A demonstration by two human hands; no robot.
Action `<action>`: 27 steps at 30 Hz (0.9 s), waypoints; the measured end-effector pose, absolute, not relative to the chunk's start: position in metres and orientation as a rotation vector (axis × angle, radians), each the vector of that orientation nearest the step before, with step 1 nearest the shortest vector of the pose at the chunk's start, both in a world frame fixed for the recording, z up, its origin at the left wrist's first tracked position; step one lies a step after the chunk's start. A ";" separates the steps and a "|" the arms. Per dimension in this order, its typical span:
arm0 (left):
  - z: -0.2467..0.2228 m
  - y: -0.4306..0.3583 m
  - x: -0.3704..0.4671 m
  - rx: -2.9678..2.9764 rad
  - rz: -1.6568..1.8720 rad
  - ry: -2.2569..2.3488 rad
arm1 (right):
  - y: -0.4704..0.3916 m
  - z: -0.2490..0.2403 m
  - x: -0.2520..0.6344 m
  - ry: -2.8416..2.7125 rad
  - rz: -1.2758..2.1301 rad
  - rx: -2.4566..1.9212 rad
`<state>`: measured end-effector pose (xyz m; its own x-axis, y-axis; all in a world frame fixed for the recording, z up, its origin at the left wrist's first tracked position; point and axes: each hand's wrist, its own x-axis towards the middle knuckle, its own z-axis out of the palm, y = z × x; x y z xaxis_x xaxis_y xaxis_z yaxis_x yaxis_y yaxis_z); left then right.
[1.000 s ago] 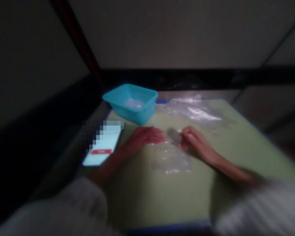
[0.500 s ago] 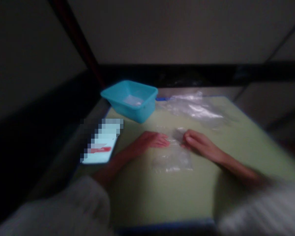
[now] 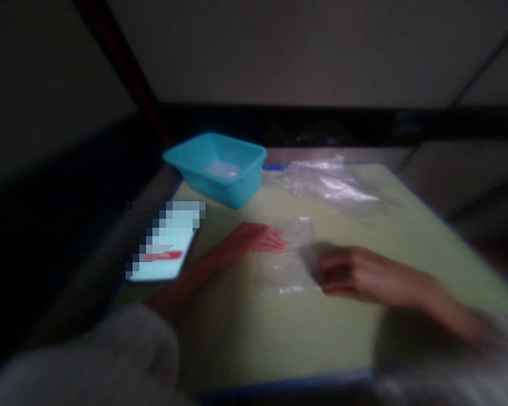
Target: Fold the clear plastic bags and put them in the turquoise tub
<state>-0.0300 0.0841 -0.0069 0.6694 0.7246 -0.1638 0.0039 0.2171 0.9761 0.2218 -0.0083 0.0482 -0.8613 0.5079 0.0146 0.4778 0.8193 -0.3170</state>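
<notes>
Pressing flat, the left hand (image 3: pixel 260 238) pins a clear bag (image 3: pixel 290 265); right hand (image 3: pixel 349 272) curled at its edge.

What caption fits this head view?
Left hand and right hand on a small clear plastic bag, green table.

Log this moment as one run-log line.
left hand: flat on clear bag | right hand: at bag's right edge | tub: behind, on mat
</notes>
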 end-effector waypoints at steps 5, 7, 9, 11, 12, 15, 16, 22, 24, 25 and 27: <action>-0.006 0.083 -0.029 1.259 0.561 0.719 | -0.020 0.039 0.216 -2.999 -0.075 -0.799; -0.005 0.082 -0.028 1.256 0.563 0.724 | -0.025 0.035 0.215 -2.981 -0.192 -0.793; -0.003 0.081 -0.027 1.254 0.561 0.726 | -0.029 0.031 0.214 -2.949 -0.272 -0.790; -0.001 0.080 -0.026 1.254 0.563 0.733 | -0.032 0.027 0.212 -2.916 -0.324 -0.778; -0.001 0.079 -0.026 1.253 0.564 0.738 | -0.033 0.025 0.211 -2.901 -0.341 -0.765; 0.000 0.079 -0.026 1.247 0.572 0.736 | -0.035 0.023 0.206 -2.863 -0.384 -0.727; 0.000 0.079 -0.027 1.245 0.571 0.731 | -0.036 0.023 0.204 -2.857 -0.395 -0.723; -0.001 0.080 -0.028 1.248 0.560 0.755 | -0.030 0.030 0.205 -2.905 -0.385 -0.737; -0.002 0.081 -0.028 1.249 0.554 0.754 | -0.027 0.033 0.208 -2.921 -0.340 -0.746; -0.002 0.081 -0.028 1.247 0.552 0.749 | -0.026 0.035 0.210 -2.924 -0.307 -0.752; -0.003 0.082 -0.027 1.242 0.544 0.739 | -0.024 0.037 0.212 -2.906 -0.232 -0.766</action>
